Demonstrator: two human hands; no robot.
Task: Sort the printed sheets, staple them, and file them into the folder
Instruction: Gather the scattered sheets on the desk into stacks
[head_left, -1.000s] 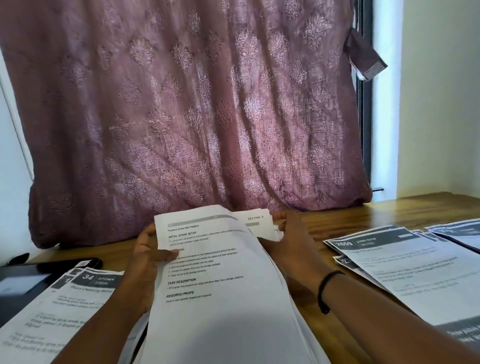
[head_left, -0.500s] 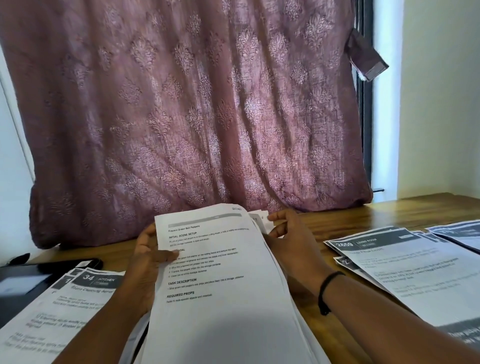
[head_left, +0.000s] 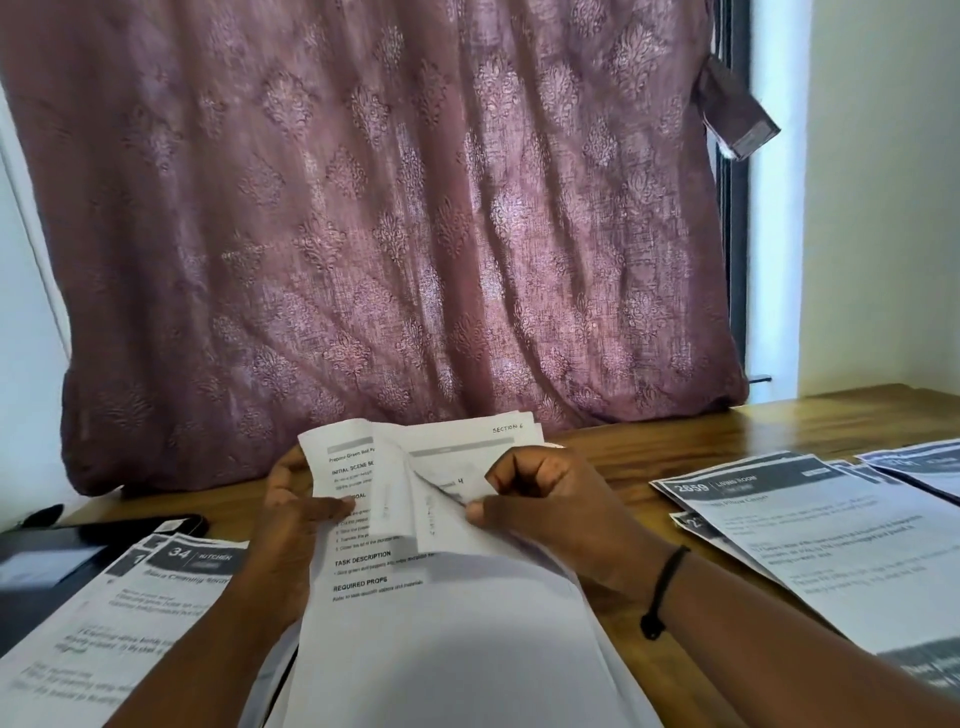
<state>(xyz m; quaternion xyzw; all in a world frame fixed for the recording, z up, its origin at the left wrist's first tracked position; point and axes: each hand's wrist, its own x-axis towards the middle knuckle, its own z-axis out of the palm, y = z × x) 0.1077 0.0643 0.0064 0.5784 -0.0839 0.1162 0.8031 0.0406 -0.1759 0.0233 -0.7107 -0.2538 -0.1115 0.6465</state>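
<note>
A mauve patterned curtain fills most of the view, hanging down to the back edge of a wooden table. A pale wall stands at the right, and a dark window frame shows beside the curtain's edge.

On the table, a spread of printed sheets with dark headers lies to the right, overlapping one another; the top one reads "2859 LIVING ROOM". To the left lies another pile of sheets, headed "34 KITCHEN". Behind that pile sits a dark flat thing, partly covered by the paper; what it is cannot be told.

In the middle, between the two piles, the person holds a stack of printed sheets raised toward the camera. The left hand grips the stack's left edge, thumb pressed across the front of the top page and fingers curled behind it. The right hand is at the stack's upper right, fingers curled, thumb and forefinger pinching the corners of the top few pages and folding them back toward the left. Under the peeled corners a lower page shows the words "SECTION 6". A black band circles the right wrist.
</note>
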